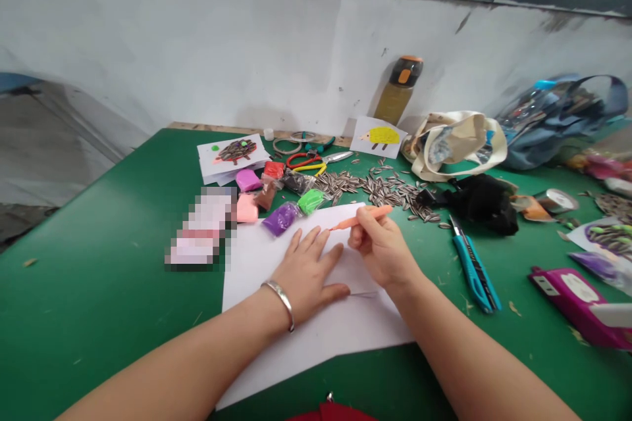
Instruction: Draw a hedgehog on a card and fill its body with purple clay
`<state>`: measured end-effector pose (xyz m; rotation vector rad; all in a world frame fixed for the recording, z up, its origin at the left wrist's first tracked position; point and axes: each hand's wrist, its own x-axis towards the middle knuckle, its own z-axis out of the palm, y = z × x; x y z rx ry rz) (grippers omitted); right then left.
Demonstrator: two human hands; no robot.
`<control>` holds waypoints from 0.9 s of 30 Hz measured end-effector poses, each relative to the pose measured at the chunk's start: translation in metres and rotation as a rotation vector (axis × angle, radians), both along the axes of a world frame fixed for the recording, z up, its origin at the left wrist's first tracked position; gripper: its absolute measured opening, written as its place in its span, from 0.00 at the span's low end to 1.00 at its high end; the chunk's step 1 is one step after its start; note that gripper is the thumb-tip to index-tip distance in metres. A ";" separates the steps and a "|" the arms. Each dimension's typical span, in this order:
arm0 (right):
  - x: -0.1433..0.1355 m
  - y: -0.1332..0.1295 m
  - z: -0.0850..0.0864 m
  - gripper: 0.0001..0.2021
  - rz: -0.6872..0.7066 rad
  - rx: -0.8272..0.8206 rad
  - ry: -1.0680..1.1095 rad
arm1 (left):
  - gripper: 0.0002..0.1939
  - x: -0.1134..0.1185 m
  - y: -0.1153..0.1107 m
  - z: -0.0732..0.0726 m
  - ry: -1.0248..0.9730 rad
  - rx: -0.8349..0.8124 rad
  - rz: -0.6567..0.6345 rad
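My left hand lies flat on the white paper, fingers spread. Above it, my right hand grips an orange marker, whose tip points left and comes close to my left fingertips. Whether the tip touches the paper I cannot tell. A second white sheet seems to lie under my hands on top of the larger one. Just beyond the paper sit a purple clay packet, a green clay packet and a pink clay packet.
Sunflower seeds are scattered behind the paper, near scissors. A teal utility knife with its blade out lies right of my right hand. A hedgehog picture, a bottle and a cloth bag stand at the back. A pixelated phone-like object lies left.
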<state>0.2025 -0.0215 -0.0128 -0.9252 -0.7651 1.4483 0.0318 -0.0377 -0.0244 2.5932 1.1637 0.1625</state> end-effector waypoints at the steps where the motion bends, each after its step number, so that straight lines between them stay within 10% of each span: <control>1: -0.003 -0.001 -0.003 0.13 0.001 -0.021 -0.019 | 0.37 -0.002 0.001 0.001 0.000 0.000 0.006; 18: 0.005 0.005 -0.005 0.10 -0.056 -0.033 -0.265 | 0.42 -0.043 0.026 0.021 0.233 -0.059 -0.006; 27: 0.007 0.007 -0.009 0.12 -0.085 -0.037 -0.299 | 0.26 -0.032 0.005 0.022 0.156 0.032 -0.143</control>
